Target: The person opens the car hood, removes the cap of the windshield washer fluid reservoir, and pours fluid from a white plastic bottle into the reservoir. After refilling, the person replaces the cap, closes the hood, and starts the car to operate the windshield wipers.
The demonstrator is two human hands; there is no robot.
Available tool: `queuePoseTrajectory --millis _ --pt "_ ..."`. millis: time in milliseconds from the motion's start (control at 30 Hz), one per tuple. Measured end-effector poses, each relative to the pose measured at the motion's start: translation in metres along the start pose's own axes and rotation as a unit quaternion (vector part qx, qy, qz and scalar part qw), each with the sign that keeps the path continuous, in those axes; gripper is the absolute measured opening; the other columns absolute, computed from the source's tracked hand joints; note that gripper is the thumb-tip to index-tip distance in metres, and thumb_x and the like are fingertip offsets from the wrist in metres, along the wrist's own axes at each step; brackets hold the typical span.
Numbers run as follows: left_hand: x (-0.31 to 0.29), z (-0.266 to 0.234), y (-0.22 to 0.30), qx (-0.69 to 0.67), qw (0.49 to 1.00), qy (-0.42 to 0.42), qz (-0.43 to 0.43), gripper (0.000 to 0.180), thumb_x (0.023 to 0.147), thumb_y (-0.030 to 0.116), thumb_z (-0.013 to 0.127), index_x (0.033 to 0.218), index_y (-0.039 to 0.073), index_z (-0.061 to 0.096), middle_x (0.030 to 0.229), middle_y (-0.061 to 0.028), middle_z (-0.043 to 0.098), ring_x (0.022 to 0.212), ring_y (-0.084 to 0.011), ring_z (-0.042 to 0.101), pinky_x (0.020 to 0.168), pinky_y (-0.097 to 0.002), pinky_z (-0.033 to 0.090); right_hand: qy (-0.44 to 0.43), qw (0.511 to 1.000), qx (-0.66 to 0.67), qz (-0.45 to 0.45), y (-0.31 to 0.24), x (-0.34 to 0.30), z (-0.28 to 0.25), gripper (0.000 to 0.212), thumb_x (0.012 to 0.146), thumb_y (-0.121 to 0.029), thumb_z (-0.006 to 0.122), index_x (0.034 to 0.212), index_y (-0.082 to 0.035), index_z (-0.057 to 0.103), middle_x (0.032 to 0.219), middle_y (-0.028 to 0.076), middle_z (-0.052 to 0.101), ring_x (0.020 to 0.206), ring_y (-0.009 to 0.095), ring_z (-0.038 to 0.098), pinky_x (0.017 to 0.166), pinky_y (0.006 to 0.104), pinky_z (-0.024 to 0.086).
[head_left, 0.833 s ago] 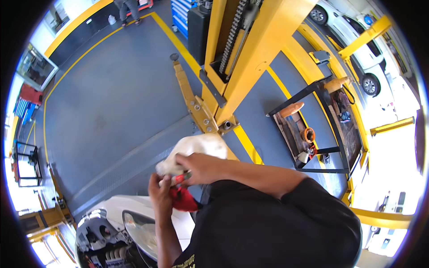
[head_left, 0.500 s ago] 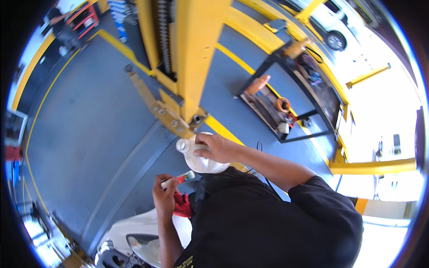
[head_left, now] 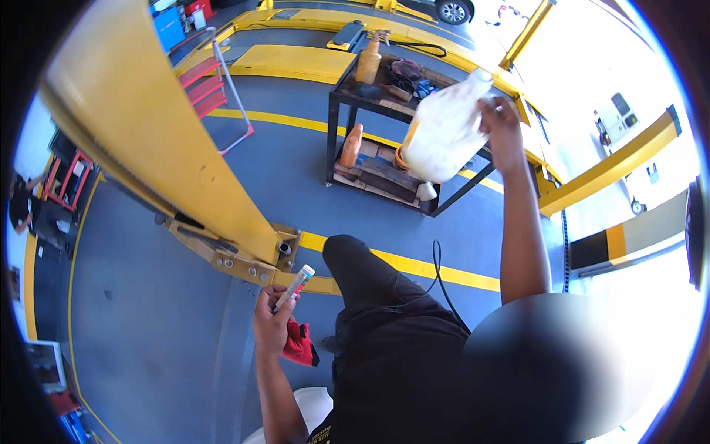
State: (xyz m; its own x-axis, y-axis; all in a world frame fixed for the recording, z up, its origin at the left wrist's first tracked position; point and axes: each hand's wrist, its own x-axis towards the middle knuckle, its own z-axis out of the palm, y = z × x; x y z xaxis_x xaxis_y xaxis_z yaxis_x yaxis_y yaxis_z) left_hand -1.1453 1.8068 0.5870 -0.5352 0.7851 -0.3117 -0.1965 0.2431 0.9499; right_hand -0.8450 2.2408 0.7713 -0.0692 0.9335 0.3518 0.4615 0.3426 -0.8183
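My right hand (head_left: 503,137) is closed on the handle of a large whitish plastic jug (head_left: 446,133). The jug is tilted and slightly blurred, raised in front of the black work cart. Low at centre left, my left hand (head_left: 271,318) grips a slim white tube (head_left: 294,287) with a pale blue end and a partly red label. A red and black glove or cloth (head_left: 299,346) hangs just below that hand; whether the fingers hold it too is hidden.
The cart (head_left: 344,96) carries an amber spray bottle (head_left: 368,63) on top and an orange bottle (head_left: 351,146) below. A yellow lift post (head_left: 170,133) rises at left, beside a red step ladder (head_left: 203,89). Another person (head_left: 24,203) stands far left. A black cable (head_left: 438,270) loops nearby.
My right hand has carried the jug up and to the right, from near my body to the cart. My left hand keeps the tube, now pointing more upward. The view has turned right.
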Motion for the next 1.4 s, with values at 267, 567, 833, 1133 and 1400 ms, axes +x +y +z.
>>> queuePoseTrajectory --millis 267,567,833,1133,1400 --pt "0.141 0.120 0.022 0.031 0.996 -0.058 -0.065 0.029 0.100 0.007 0.068 0.125 -0.001 0.057 0.108 -0.0126 0.076 0.096 -0.0126 0.071 0.077 -0.0253 0.054 0.218 0.966 0.133 0.047 0.186 0.238 -0.039 0.031 0.096 -0.027 0.077 0.102 0.001 0.066 0.075 0.002 0.060 0.061 0.009 0.053 0.054 0.0282 0.043" --pt "0.457 0.478 0.083 0.234 0.947 -0.198 0.096 0.028 0.099 0.018 0.073 0.117 0.000 0.062 0.109 -0.0151 0.076 0.100 -0.0240 0.076 0.089 -0.0352 0.055 0.103 0.982 0.090 0.129 0.421 0.382 0.012 0.026 0.101 -0.026 0.073 0.102 -0.003 0.063 0.074 0.001 0.060 0.063 0.007 0.052 0.058 0.0258 0.042" --pt "0.602 0.653 0.076 0.491 0.846 -0.199 0.060 0.045 0.091 0.035 0.081 0.120 0.004 0.066 0.112 -0.0230 0.075 0.110 -0.0392 0.072 0.094 -0.0469 0.055 0.001 0.995 -0.017 0.102 0.428 0.384 -0.019 0.025 0.105 -0.027 0.068 0.109 -0.004 0.059 0.080 0.002 0.059 0.072 0.010 0.055 0.067 0.0263 0.045" --pt "0.524 0.510 0.113 0.040 0.994 -0.070 -0.076 0.026 0.100 0.026 0.071 0.116 0.006 0.069 0.108 -0.0075 0.073 0.091 -0.0138 0.066 0.083 -0.0286 0.055 -0.174 0.984 -0.001 0.042 0.328 0.297 -0.005 0.017 0.097 -0.001 0.068 0.113 -0.002 0.064 0.099 0.008 0.065 0.090 0.015 0.064 0.082 0.0297 0.052" --pt "0.360 0.439 0.098 -0.363 0.885 0.259 -0.133 0.025 0.103 0.028 0.066 0.118 0.009 0.068 0.104 -0.0048 0.070 0.096 -0.0152 0.068 0.088 -0.0319 0.055 -0.682 0.728 0.073 -0.005 0.220 0.174 0.156 0.072 0.098 -0.049 0.072 0.144 0.001 0.050 0.114 0.020 0.072 0.106 0.040 0.071 0.095 0.0448 0.055"
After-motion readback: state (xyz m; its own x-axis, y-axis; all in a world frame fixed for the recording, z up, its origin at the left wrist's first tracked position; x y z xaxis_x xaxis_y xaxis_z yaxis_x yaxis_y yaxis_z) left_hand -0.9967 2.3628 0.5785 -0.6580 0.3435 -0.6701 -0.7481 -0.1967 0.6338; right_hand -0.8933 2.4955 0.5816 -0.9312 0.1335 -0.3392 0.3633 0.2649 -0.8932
